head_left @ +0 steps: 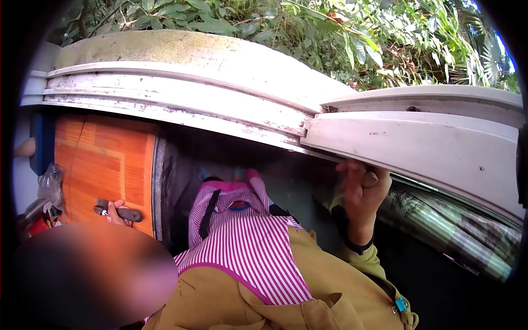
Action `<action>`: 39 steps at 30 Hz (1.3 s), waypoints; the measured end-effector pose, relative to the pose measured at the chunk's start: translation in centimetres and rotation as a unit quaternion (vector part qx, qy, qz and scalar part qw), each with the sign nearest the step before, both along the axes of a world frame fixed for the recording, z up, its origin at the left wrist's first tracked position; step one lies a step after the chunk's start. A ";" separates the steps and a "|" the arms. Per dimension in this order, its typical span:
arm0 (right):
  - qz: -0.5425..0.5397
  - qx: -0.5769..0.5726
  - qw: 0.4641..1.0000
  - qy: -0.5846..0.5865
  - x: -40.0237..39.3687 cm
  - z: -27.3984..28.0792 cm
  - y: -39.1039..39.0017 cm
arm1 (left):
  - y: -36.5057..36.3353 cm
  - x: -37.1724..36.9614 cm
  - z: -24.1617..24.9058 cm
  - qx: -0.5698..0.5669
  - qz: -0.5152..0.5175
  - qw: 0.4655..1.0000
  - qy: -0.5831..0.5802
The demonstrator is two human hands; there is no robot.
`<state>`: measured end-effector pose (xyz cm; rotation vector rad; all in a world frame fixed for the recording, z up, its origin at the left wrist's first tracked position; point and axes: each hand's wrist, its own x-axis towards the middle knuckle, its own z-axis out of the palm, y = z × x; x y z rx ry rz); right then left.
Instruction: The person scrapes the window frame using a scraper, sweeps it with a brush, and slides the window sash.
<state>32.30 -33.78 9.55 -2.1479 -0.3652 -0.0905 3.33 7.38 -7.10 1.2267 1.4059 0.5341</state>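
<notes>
My left hand (114,213) is at the orange wooden tabletop (104,165), fingers closed around a dark-handled wrench (130,215) with a grey head. A blurred patch covers the forearm behind it. Raised on the other side, my right hand (363,192) has its fingers curled, close against the lower edge of a white window frame (412,137). Whether something small is inside those fingers cannot be made out. Between the hands, a pink-and-white striped apron (247,253) covers the front of my brown clothing.
A long white sill (165,93) crosses in front, with leafy plants (341,38) beyond. Plastic-wrapped material (440,225) lies at the right below the frame. Left of the tabletop are a clear plastic bag (51,181), a blue object (44,144) and part of another person's arm (25,148).
</notes>
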 end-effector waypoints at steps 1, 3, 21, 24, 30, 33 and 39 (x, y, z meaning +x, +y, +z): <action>0.016 -0.005 1.000 -0.020 0.2 -0.2 -0.1 | 0.1 0.1 0.0 -0.009 -0.002 1.000 -0.011; 0.037 -0.005 0.998 -0.044 0.5 -0.1 0.0 | -0.1 0.3 0.0 -0.004 0.006 1.000 -0.014; 0.015 0.009 1.000 -0.014 0.9 0.4 0.4 | -0.4 0.1 -0.3 0.019 0.012 0.999 -0.038; 0.025 0.028 0.999 -0.018 1.0 0.4 0.4 | -0.3 0.4 0.0 0.027 0.007 0.999 -0.021; 0.107 0.171 0.976 0.081 0.2 2.1 -1.3 | 0.0 0.2 -0.5 0.016 0.011 0.999 -0.028; 0.165 0.208 0.963 0.043 -1.0 2.2 -0.9 | 0.2 -0.1 -1.0 0.014 0.017 0.999 -0.025; 0.186 -0.042 0.982 -0.004 -1.4 2.6 -1.1 | 0.1 0.2 -0.6 0.012 0.011 0.999 -0.037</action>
